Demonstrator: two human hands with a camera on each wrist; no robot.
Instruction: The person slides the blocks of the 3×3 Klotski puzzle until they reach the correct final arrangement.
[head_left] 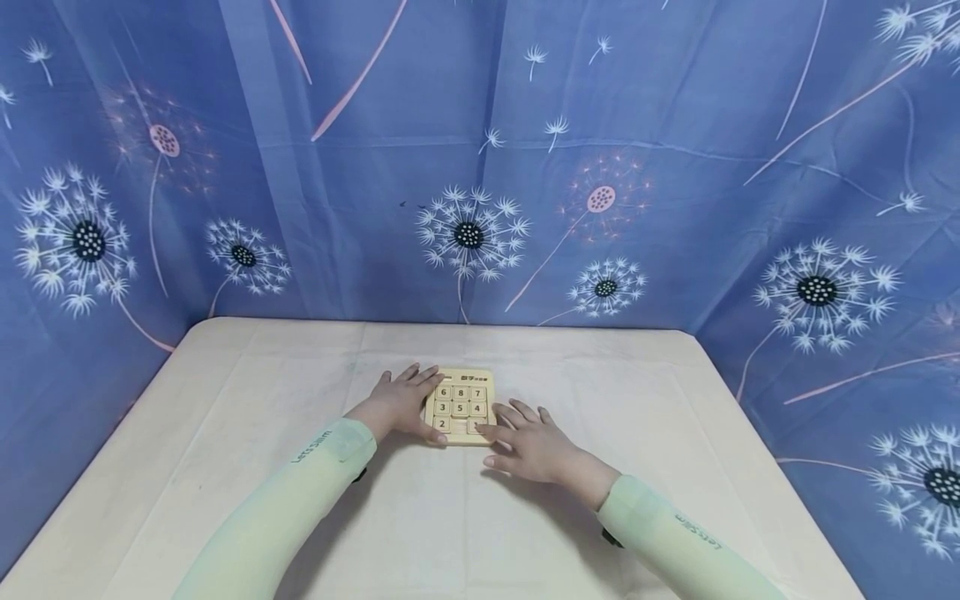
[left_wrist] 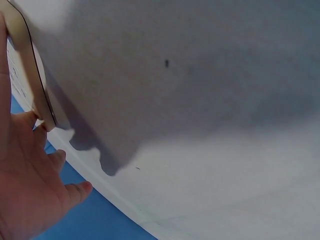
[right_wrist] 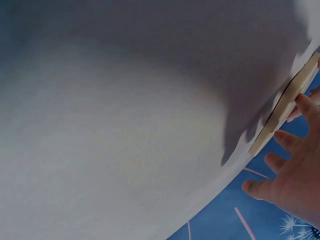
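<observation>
A pale wooden sliding number puzzle (head_left: 461,440) lies flat on the table in the head view. Its top row reads 6, 8, 7 and its middle row 3, 5, 4. Below these, the 2 tile (head_left: 442,424) sits at the left, a gap in the middle, and a partly covered tile at the right. My left hand (head_left: 397,403) holds the board's left side, thumb at the near corner and fingers toward the far end. With extended fingers, my right hand (head_left: 536,446) touches the bottom-right tile; its other fingers are spread beside the board. Both wrist views show the board edge-on.
A cream-covered table (head_left: 300,367) lies under the puzzle and both forearms. Behind it and along both sides hangs a blue curtain (head_left: 360,233) with dandelion prints. Pale green sleeves (head_left: 281,508) cover the forearms.
</observation>
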